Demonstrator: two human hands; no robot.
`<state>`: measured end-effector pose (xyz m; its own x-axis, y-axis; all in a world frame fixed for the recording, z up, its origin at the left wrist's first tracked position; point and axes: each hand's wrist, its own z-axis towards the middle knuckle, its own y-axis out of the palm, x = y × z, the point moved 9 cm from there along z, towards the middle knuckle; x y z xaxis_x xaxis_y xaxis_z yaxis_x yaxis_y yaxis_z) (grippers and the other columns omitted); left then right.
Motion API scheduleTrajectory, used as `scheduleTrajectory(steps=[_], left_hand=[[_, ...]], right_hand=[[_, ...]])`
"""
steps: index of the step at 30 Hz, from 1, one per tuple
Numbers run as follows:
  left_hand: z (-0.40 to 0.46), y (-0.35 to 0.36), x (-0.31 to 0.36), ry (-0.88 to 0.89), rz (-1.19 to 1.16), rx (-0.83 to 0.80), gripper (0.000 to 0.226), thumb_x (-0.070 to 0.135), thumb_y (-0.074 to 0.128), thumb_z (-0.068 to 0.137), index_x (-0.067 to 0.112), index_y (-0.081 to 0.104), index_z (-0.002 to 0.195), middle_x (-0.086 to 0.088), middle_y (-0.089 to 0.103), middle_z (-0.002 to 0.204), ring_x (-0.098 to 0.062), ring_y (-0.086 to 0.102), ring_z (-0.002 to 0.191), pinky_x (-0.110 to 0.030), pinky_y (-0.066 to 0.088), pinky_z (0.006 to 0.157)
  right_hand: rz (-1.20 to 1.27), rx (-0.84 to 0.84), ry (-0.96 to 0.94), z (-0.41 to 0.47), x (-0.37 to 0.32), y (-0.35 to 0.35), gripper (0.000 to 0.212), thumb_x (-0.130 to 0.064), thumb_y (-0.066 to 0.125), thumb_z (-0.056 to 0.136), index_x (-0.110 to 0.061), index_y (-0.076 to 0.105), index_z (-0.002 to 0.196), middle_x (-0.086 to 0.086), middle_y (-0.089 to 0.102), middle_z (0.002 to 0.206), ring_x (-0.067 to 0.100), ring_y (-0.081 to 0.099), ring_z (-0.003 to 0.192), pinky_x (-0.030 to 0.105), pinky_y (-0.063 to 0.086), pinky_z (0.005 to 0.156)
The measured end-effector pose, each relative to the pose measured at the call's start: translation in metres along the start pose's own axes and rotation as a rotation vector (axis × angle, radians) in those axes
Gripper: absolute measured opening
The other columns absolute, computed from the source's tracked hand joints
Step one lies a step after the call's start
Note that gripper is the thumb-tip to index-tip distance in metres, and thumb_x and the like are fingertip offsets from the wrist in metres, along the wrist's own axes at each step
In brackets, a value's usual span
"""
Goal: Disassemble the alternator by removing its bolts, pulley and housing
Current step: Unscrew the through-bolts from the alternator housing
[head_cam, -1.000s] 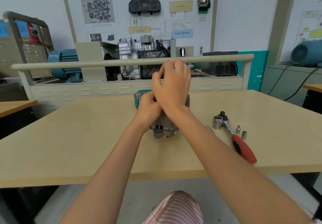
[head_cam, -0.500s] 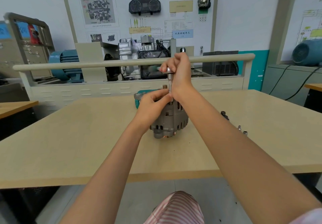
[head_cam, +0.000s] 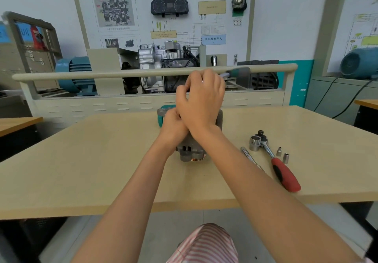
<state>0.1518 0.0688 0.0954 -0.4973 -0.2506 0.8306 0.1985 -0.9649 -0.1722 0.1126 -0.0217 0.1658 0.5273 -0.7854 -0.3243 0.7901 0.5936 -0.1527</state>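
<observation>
The pale wooden tabletop (head_cam: 86,160) lies bare across its whole left half, so a hand could come in freely from that side. In the middle stands the grey cast-metal alternator (head_cam: 191,150), with both hands crossed over it. To its right the way is cluttered: a red-handled ratchet wrench with a large socket (head_cam: 274,158), two small steel sockets (head_cam: 283,155) just beside it, and a thin metal rod (head_cam: 248,156) lying near the right forearm.
</observation>
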Motion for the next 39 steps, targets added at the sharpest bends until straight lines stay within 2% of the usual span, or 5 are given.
scheduleTrajectory(steps=[5,16,23,29,39], left_hand=[[-0.002,0.006,0.007,0.035,-0.001,-0.028,0.041,-0.009,0.049,0.084,0.020,0.049,0.056,0.018,0.051,0.039,0.009,0.046,0.040,-0.004,0.029,0.040],[-0.002,0.009,0.008,0.066,-0.023,-0.064,0.017,0.015,0.061,0.090,0.030,0.070,0.091,0.018,0.072,0.081,-0.001,0.067,0.084,-0.014,0.049,0.068],[-0.004,0.003,0.004,0.000,0.014,0.001,0.054,-0.008,0.050,0.086,0.027,0.055,0.045,0.016,0.051,0.039,0.008,0.046,0.039,-0.004,0.029,0.039],[-0.001,0.001,0.001,-0.028,0.050,0.039,0.031,-0.002,0.051,0.089,0.018,0.053,0.067,0.004,0.053,0.060,0.001,0.049,0.049,-0.007,0.034,0.041],[-0.004,0.011,0.012,0.064,0.005,-0.062,0.021,0.015,0.060,0.090,0.032,0.069,0.079,0.019,0.069,0.069,0.007,0.062,0.070,-0.008,0.046,0.059]], right_hand=[[0.078,-0.042,0.088,0.007,0.009,-0.001,0.017,-0.023,0.048,0.086,-0.010,0.056,0.077,0.003,0.051,0.085,0.021,0.045,0.090,0.034,0.031,0.095],[1.332,-0.228,0.715,0.018,0.024,0.037,0.052,-0.007,0.034,0.093,-0.015,0.036,0.041,-0.002,0.036,0.038,0.011,0.039,0.042,0.023,0.048,0.058],[0.400,-0.139,0.082,0.012,0.000,0.004,0.028,-0.011,0.043,0.091,-0.003,0.055,0.067,0.006,0.052,0.072,0.017,0.049,0.075,0.033,0.041,0.079],[-0.308,-0.170,-0.030,0.005,-0.004,0.007,0.030,-0.028,0.044,0.083,-0.008,0.055,0.102,0.009,0.051,0.107,0.028,0.043,0.102,0.037,0.025,0.099],[0.965,-0.309,0.480,0.022,0.021,0.028,0.047,-0.014,0.040,0.091,-0.011,0.045,0.044,-0.004,0.042,0.042,0.004,0.042,0.044,0.017,0.041,0.057]])
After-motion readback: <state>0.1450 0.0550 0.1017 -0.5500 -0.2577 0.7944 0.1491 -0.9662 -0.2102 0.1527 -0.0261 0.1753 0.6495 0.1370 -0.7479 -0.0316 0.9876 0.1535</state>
